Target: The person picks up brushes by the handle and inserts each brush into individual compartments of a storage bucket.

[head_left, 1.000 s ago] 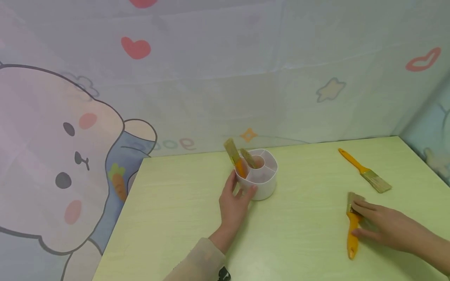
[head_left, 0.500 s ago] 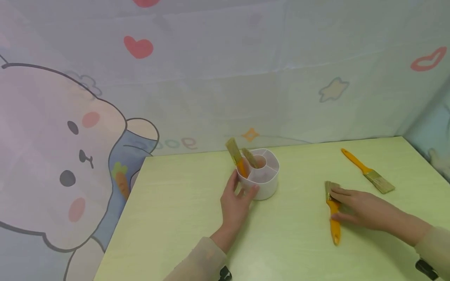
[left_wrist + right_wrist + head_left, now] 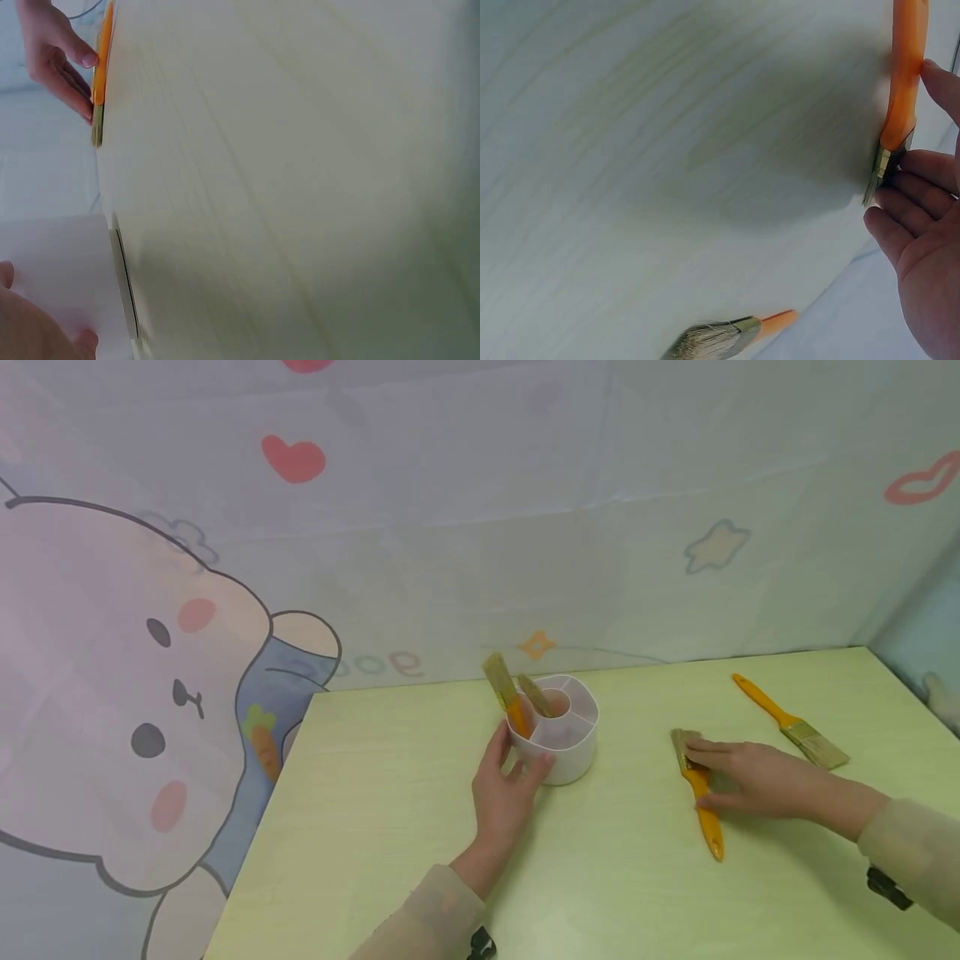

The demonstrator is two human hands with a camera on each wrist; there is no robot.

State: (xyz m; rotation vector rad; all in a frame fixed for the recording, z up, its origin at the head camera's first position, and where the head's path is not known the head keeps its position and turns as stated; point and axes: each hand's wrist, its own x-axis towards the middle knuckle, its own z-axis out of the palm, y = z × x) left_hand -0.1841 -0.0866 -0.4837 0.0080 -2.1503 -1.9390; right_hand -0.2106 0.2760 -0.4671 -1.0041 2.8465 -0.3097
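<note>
A white round divided organizer [image 3: 566, 764] stands near the table's back edge. Two paintbrushes lean in it, bristles up: one tall brush [image 3: 500, 681] at the left and a shorter-looking brush [image 3: 535, 695] beside it. My left hand [image 3: 502, 802] holds the organizer's outer wall at the front left, thumb in front. To the right, my right hand [image 3: 757, 781] holds another orange-handled paintbrush [image 3: 705, 814], thumb at the handle and fingers at the metal band. In the right wrist view that brush [image 3: 904, 82] runs along the fingertips; whether it touches the table is unclear.
A further orange-handled paintbrush [image 3: 791, 722] lies at the back right of the pale green table [image 3: 360, 827]. A cloth backdrop [image 3: 450, 527] with printed hearts and a bear rises behind the table and continues at the right side.
My right hand has moved left and toward the back with its paintbrush, nearer the organizer; the brush has turned slightly. My left hand has stayed on the organizer.
</note>
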